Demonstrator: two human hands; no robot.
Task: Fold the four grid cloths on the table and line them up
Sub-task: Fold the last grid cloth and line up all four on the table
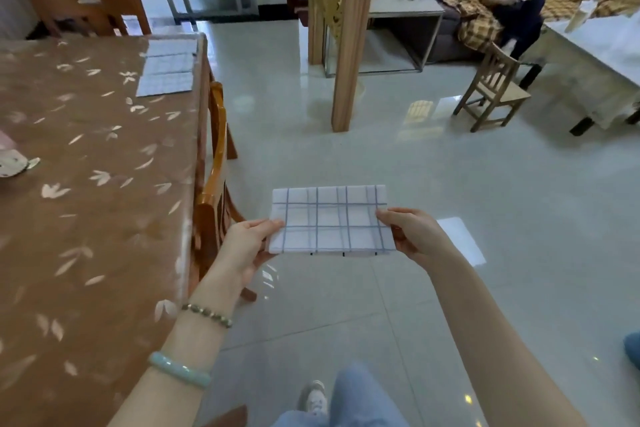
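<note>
Holding: folded grid cloth [331, 220] in mid-air over the tiled floor [433, 191], right of the table [93, 156], flat, long edge across.
Left hand [247, 243]: pinches the cloth's left short edge, thumb on top, fingers under.
Right hand [414, 236]: pinches the right short edge, same grip.
Folded cloths [168, 66]: three on the table's far right corner, in a row along the edge, touching or slightly overlapping.
Table cover: brown with leaf print.
Chair [214, 184]: wooden, tucked at the table's right side, just left of the held cloth.
Left wrist: bead bracelet [207, 315], green bangle [179, 369].
</note>
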